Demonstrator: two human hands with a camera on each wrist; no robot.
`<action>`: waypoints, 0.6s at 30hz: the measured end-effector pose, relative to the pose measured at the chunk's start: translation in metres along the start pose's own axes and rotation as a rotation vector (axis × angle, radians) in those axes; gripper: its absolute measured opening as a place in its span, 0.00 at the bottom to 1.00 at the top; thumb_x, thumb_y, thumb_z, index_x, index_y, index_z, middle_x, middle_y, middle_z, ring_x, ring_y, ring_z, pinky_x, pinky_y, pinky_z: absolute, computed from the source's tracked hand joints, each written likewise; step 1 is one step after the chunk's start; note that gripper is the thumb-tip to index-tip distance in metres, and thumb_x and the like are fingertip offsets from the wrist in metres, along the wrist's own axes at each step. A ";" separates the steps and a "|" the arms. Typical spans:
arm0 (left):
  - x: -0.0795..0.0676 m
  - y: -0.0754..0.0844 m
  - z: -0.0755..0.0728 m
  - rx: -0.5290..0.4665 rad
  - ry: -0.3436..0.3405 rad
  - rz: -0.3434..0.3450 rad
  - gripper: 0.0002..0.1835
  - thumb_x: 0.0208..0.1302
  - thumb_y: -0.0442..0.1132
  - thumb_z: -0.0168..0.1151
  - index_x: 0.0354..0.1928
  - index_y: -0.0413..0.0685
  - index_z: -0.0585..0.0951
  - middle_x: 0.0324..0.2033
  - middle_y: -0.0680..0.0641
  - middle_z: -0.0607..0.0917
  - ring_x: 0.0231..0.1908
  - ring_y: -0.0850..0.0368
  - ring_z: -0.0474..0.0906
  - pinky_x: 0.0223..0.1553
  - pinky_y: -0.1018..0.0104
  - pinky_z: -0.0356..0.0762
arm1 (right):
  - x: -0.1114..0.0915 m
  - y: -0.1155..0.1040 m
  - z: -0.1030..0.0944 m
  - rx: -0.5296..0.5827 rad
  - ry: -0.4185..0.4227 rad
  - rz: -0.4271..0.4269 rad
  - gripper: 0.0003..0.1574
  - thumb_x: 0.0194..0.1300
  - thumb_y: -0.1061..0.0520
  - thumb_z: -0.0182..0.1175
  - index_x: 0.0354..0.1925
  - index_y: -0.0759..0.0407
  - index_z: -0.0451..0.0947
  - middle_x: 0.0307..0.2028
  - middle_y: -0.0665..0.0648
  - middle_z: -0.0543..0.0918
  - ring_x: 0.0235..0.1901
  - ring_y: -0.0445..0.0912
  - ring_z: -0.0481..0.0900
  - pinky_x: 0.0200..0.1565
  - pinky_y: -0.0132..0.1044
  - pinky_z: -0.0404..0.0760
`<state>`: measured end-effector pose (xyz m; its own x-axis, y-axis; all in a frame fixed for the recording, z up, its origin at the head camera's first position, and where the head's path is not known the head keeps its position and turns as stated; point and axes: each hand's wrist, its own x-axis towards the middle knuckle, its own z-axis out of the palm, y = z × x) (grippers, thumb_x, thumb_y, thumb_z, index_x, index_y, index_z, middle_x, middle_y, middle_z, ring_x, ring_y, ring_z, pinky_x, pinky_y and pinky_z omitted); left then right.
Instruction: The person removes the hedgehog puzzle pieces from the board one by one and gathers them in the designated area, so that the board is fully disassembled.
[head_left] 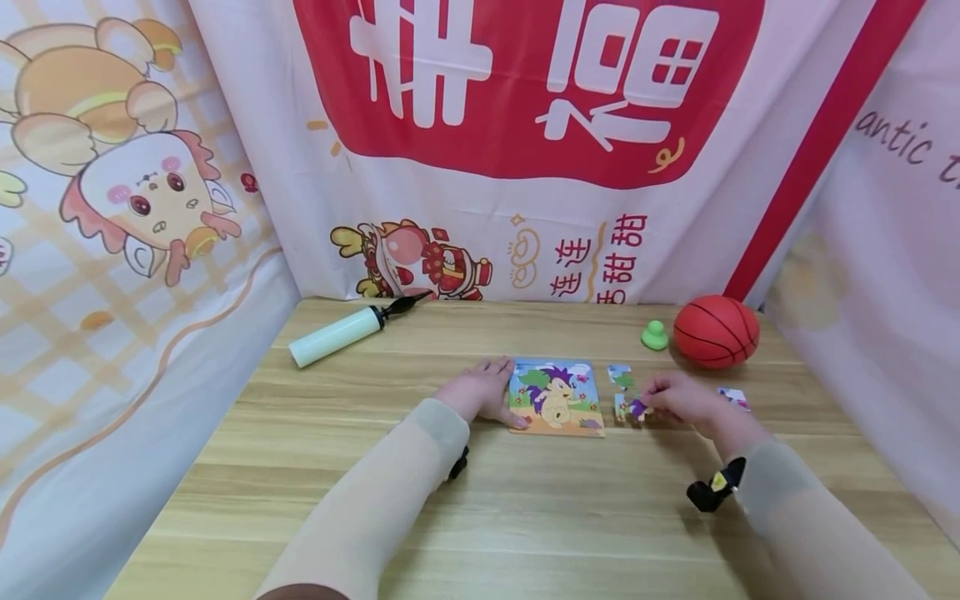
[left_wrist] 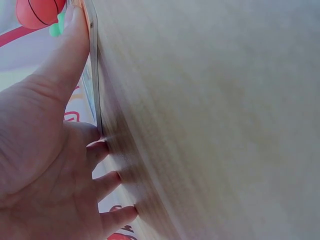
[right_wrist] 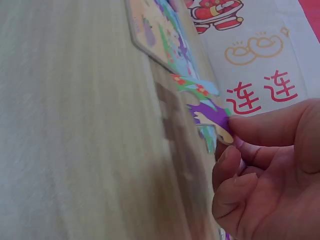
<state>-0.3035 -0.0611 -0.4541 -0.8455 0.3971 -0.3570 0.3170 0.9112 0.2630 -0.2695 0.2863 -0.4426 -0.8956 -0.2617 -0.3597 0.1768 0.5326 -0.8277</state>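
Note:
A square puzzle board [head_left: 557,398] with a purple-spined hedgehog picture lies flat on the table. My left hand [head_left: 483,390] rests at its left edge, thumb laid along the near left corner and fingers spread towards the far corner. In the left wrist view the fingertips [left_wrist: 120,216] of the left hand touch the tabletop. To the right of the board, my right hand [head_left: 678,400] pinches a purple and cream puzzle piece [right_wrist: 207,112] between thumb and forefinger. A flowered piece [head_left: 620,407] is right beside it, and another loose piece [head_left: 620,375] lies just beyond.
More puzzle pieces [head_left: 733,397] lie right of my right hand. A red toy basketball [head_left: 716,332] and a small green knobbed object [head_left: 655,335] stand at the back right. A white hand pump [head_left: 337,336] with a black nozzle lies at the back left. Printed cloth hangs behind the table [head_left: 525,517].

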 end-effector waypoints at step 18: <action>0.019 -0.007 0.009 0.036 -0.041 -0.037 0.69 0.41 0.79 0.64 0.79 0.57 0.42 0.78 0.54 0.42 0.76 0.49 0.37 0.73 0.51 0.41 | 0.000 0.009 0.009 -0.206 0.115 0.040 0.09 0.70 0.63 0.57 0.43 0.70 0.75 0.33 0.57 0.76 0.31 0.49 0.72 0.33 0.38 0.72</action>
<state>-0.3178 -0.0594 -0.4704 -0.8388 0.3669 -0.4023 0.3019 0.9283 0.2172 -0.2645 0.2839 -0.4536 -0.9323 -0.1499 -0.3291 0.1366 0.6964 -0.7045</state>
